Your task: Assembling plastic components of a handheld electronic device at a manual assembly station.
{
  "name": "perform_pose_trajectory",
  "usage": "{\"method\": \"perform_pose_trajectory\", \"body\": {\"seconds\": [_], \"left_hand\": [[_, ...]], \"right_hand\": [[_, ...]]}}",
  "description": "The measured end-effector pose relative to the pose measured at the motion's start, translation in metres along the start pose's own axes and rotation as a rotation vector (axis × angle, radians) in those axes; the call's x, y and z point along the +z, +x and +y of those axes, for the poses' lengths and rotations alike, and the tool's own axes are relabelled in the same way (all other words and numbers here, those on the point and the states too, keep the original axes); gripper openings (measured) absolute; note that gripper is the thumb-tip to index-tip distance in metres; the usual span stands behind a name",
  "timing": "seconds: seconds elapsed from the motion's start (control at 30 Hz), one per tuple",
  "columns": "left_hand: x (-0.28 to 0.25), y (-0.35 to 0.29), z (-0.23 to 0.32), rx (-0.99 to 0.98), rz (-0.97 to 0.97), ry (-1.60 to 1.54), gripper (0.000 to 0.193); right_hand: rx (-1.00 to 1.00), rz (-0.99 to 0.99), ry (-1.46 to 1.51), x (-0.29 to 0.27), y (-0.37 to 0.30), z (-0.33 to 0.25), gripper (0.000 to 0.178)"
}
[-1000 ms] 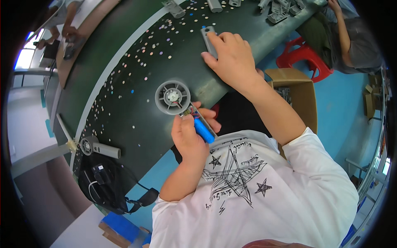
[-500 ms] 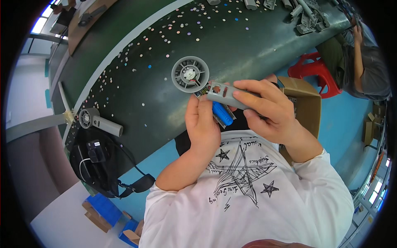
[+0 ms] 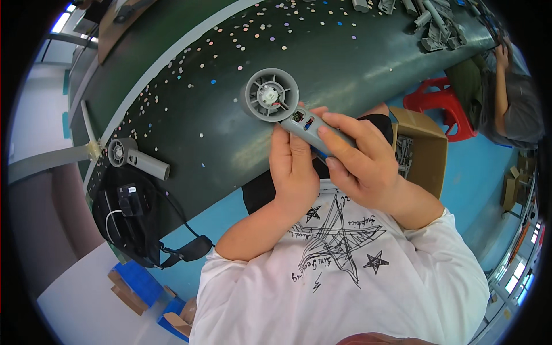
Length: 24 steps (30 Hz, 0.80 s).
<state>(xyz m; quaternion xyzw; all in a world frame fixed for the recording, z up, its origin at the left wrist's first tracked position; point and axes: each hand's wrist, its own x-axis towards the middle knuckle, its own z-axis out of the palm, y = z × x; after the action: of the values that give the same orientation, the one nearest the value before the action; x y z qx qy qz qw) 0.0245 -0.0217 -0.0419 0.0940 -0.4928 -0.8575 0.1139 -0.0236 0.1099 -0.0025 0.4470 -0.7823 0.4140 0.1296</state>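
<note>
A grey handheld fan [image 3: 272, 95] is in both my hands, its round head at the upper left and a white hub with a bit of red wire in the middle. My left hand [image 3: 294, 167] grips the handle just under the head, fingers closed on it. The grey handle cover [image 3: 313, 133] lies over the handle, two cut-outs showing the circuit board inside. My right hand [image 3: 368, 158] presses the cover from above, fingers wrapped round its lower end. Only a sliver of blue shows beneath the cover; the rest of the inside is hidden.
Another grey handheld fan [image 3: 138, 158] lies at the table's left, by a black bag [image 3: 129, 218]. Small round dots cover the green table [image 3: 230, 138]. Grey plastic parts [image 3: 440, 26] are heaped at the far right. A cardboard box [image 3: 422, 144], red stool [image 3: 440, 106] and another person [image 3: 512, 92] are right.
The handle cover has come down onto the handle, hiding the blue cylinder that showed before. Both hands and the fan have shifted slightly, the fan head up and right in view.
</note>
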Motion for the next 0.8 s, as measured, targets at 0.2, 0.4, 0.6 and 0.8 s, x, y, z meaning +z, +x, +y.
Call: {"method": "perform_pose_trajectory", "body": {"seconds": [0.2, 0.4, 0.6, 0.8], "left_hand": [[-0.005, -0.001, 0.001, -0.04, -0.151, -0.025, 0.044], [0.003, 0.001, 0.008, -0.107, -0.223, -0.296, 0.047], [0.001, 0.012, 0.007, -0.086, -0.203, -0.234, 0.047], [-0.01, 0.01, 0.002, -0.004, -0.329, -0.052, 0.057]], "right_hand": [[-0.042, 0.077, -0.066, 0.006, -0.004, 0.004, 0.046], [-0.071, 0.083, -0.181, 0.017, -0.009, 0.01, 0.044], [0.034, 0.013, 0.057, 0.01, -0.011, 0.01, 0.049], [0.906, -0.229, 1.155, -0.014, -0.01, 0.001, 0.053]]}}
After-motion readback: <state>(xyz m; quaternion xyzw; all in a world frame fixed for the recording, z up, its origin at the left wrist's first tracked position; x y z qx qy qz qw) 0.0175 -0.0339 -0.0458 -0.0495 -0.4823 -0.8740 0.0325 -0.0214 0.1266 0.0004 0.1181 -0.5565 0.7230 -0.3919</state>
